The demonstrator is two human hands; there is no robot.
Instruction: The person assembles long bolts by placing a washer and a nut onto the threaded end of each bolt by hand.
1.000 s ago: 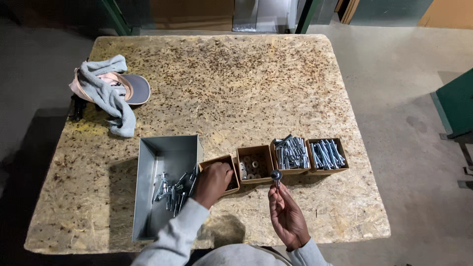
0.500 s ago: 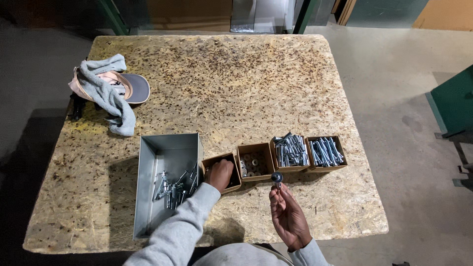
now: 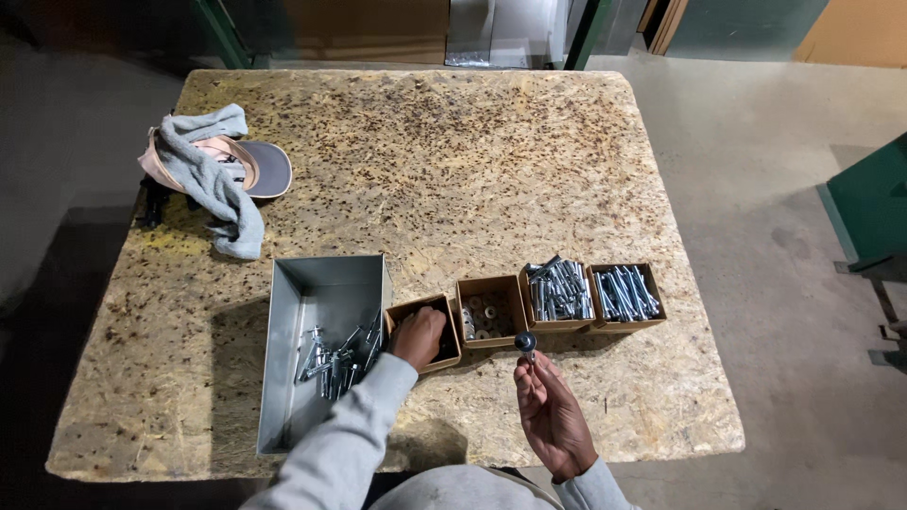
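- The right hand (image 3: 551, 416) is nearest the camera, palm up above the near edge of the table (image 3: 453, 151). Its fingertips are pinched closed on a small metal bolt (image 3: 526, 345).
- The bolt stands roughly upright, long axis running up and down, with its rounded dark head on top and the shank going down into the fingers. It hangs just in front of the second and third boxes.
- The left hand (image 3: 419, 335), in a grey sleeve (image 3: 350, 434), reaches down into the first small cardboard box (image 3: 425, 331). Its fingers are curled inside; whether they have hold of anything cannot be told.
- Left of that box, touching it, lies a long grey metal tray (image 3: 326, 283), open on top, its long axis running away from the person. Loose silver bolts (image 3: 340, 359) lie heaped in its nearer half.
- Four small brown open-topped boxes stand in a row, side by side. The second box (image 3: 489, 312) holds a few washers or nuts. The third box (image 3: 559, 293) and the fourth box (image 3: 625, 295) are full of long silver bolts, mostly pointing away from the person.
- The table top is speckled pressed-chip board, and bare beyond the boxes.
- At the far left corner lies a pink cap with a grey brim (image 3: 248, 165), and a grey cloth (image 3: 203, 179) is draped over it.
- Beyond the table is a concrete floor (image 3: 784, 189); a green cabinet (image 3: 874, 208) stands at the right.
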